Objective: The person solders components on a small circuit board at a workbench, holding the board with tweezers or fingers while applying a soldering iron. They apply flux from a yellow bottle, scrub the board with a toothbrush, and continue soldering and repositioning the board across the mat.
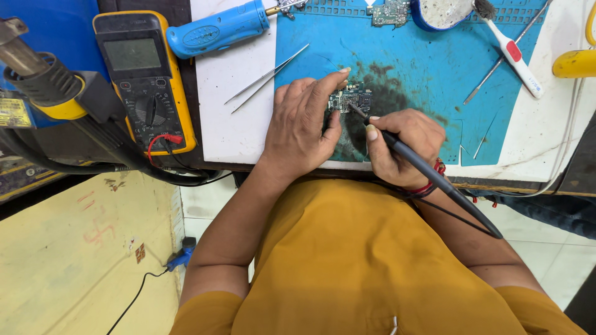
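Single head-worn view, steeply downward, close over the blue mat (428, 74).

grey blank multimeter screen (131, 54), yellow label (13, 112) far left
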